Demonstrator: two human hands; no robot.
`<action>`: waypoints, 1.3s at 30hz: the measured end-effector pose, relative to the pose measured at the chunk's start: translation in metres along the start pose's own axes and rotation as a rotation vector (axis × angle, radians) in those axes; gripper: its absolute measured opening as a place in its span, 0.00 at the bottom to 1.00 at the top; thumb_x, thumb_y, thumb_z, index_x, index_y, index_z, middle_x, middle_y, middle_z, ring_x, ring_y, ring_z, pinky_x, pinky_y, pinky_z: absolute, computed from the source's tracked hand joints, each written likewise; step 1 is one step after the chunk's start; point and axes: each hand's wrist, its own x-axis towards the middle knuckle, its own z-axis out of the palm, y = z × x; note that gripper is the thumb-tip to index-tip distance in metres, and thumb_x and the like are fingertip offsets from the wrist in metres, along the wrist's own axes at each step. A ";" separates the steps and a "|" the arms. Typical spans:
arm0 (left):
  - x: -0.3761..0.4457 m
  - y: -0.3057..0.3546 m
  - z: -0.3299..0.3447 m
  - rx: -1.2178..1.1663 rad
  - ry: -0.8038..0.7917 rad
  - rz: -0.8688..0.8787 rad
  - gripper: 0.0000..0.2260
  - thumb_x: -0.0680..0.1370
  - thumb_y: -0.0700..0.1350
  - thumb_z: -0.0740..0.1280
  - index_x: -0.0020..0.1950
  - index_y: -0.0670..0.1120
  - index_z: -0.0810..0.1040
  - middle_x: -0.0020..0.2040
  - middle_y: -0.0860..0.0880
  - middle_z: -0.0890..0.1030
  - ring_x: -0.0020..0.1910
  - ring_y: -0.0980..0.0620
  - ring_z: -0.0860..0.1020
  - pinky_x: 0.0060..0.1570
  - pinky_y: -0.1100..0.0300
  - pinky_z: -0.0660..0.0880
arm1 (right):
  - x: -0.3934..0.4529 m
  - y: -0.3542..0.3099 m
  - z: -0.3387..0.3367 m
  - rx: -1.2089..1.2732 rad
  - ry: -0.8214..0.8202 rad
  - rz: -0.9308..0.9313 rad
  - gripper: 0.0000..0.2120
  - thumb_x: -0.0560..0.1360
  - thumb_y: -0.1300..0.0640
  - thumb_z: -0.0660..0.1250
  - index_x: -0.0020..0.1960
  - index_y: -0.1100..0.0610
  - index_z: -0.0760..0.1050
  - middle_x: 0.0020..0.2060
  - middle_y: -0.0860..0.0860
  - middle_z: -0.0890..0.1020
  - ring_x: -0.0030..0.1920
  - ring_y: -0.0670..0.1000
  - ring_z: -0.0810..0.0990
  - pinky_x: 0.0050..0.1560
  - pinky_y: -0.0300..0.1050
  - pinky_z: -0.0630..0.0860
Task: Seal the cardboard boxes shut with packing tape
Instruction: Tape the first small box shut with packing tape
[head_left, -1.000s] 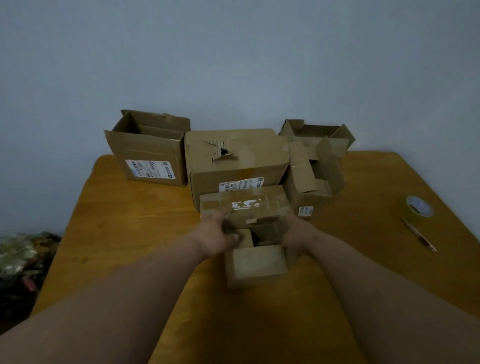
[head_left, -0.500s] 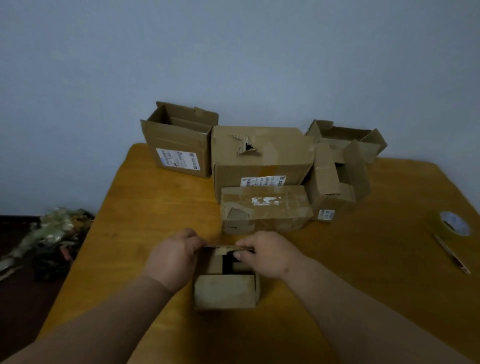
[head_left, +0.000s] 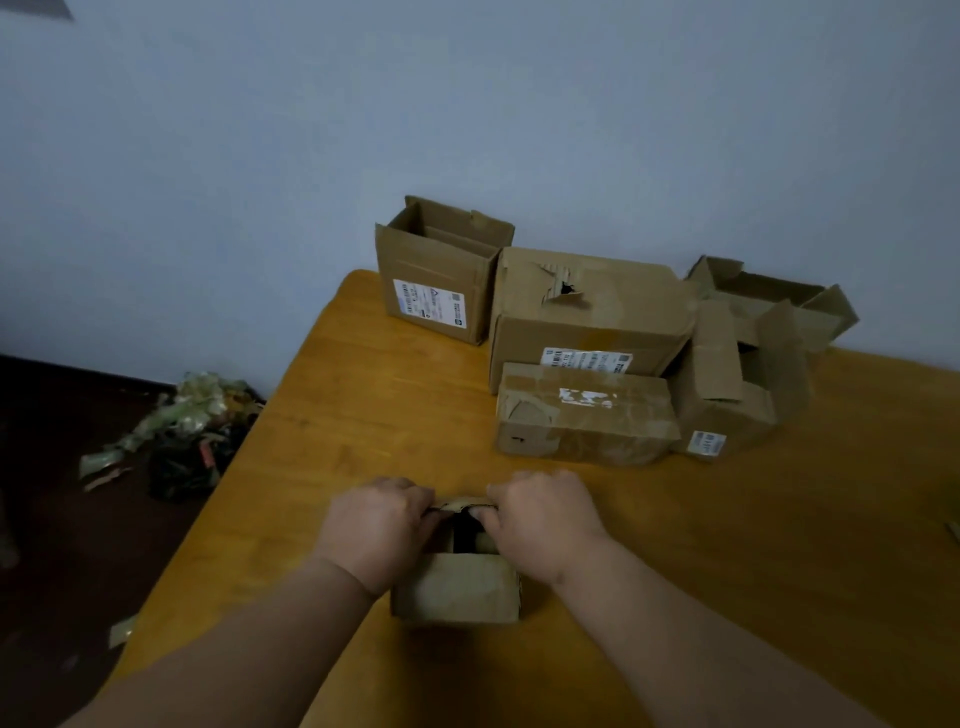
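Both hands (head_left: 462, 525) pinch small box (head_left: 457, 587) flaps — upright, opening up, fingers curled.

The left hand (head_left: 376, 530) and right hand (head_left: 543, 522) cover most of the small box (head_left: 457, 590) top, hiding their fingers. The picture's edge cuts off the bench (head_left: 779, 519). The floor pile (head_left: 182, 431) is too blurry to tell.

Dim, flat indoor light, soft faint shadows, slight motion blur, wide-angle bending at edges.

Matt, creased cardboard boxes (head_left: 587, 312) on a smooth, lightly glossy wooden table (head_left: 363, 415)
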 end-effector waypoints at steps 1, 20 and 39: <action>-0.002 -0.001 0.002 0.005 0.010 -0.005 0.17 0.71 0.58 0.59 0.34 0.52 0.83 0.30 0.55 0.80 0.27 0.53 0.78 0.18 0.63 0.70 | -0.001 -0.001 0.000 -0.038 0.050 -0.043 0.18 0.82 0.42 0.55 0.60 0.50 0.77 0.55 0.51 0.79 0.57 0.54 0.76 0.61 0.53 0.69; -0.025 -0.036 0.012 -0.278 0.048 0.127 0.18 0.80 0.53 0.59 0.53 0.46 0.86 0.48 0.50 0.86 0.42 0.50 0.83 0.32 0.61 0.80 | -0.008 -0.020 0.027 0.747 0.054 0.356 0.38 0.74 0.37 0.67 0.78 0.50 0.58 0.72 0.47 0.64 0.71 0.50 0.66 0.70 0.47 0.67; -0.051 -0.082 -0.020 -0.350 -0.345 -0.165 0.25 0.80 0.58 0.62 0.76 0.53 0.66 0.77 0.57 0.62 0.74 0.56 0.60 0.72 0.63 0.57 | 0.011 -0.063 0.021 1.175 -0.271 0.382 0.15 0.75 0.66 0.63 0.51 0.47 0.71 0.51 0.50 0.80 0.56 0.54 0.77 0.63 0.51 0.74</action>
